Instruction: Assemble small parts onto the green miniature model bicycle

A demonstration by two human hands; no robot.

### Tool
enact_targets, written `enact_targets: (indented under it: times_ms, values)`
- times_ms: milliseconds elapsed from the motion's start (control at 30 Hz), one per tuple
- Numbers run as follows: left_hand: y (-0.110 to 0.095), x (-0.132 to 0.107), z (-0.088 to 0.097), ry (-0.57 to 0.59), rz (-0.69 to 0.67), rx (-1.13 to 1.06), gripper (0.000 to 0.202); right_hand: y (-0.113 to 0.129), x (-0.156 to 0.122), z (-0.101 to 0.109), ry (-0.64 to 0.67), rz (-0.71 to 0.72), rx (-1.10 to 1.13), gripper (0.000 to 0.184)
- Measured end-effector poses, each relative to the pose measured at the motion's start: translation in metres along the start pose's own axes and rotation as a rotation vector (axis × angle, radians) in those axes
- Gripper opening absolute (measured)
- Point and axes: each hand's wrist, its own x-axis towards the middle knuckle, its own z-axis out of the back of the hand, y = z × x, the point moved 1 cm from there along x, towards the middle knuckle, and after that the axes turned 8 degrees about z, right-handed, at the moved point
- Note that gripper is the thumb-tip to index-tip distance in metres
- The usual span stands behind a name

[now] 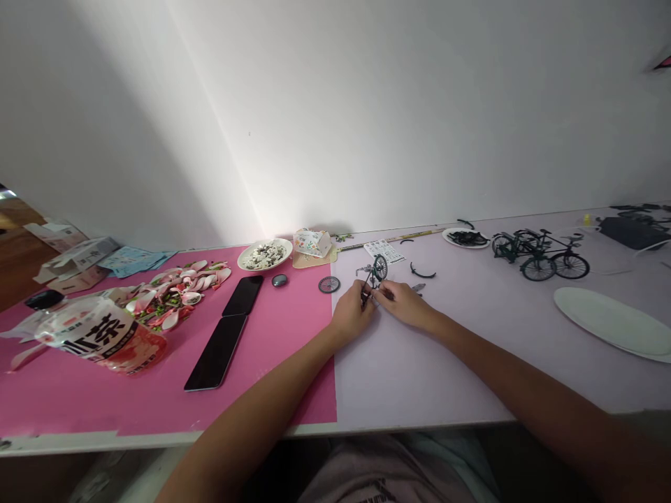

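While both your hands meet over the pale side of the table, a small model bicycle stands between your fingertips, its one visible wheel upright and its silvery handlebar angled to the left. Your left hand pinches the dark lower part of the frame; your right hand is drawn in narrow against the other side, though whether it grips a separate piece or merely steadies the frame is too small to make out.

The likeliest trouble is in that pinch: parts this thin could bend or snap if you press with both hands at once, and a slip of the left fingers would probably tip the model onto its wheel. A loose wheel lies flat near your left hand, just over the pink side, where a sweep of the wrist could send it rolling. A dark curved strip and a small grey part lie beyond and beside your right hand; the grey one sits close enough for your knuckles to nudge it away.

Farther right, a plate of dark pieces stands near finished-looking bicycles, so a wide reach that way risks knocking them together. The printed sheet lies behind the model, partly blocked by it, which invites a misread.
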Motion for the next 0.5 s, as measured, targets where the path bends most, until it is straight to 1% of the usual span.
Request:
enact_targets:
  times_ms: [500]
  values:
    - [0.0,-0.0001,0.0,0.003,0.001,0.015,0.016,-0.0009,0.0006,-0.0006,0.007,0.007,0.004,0.035]
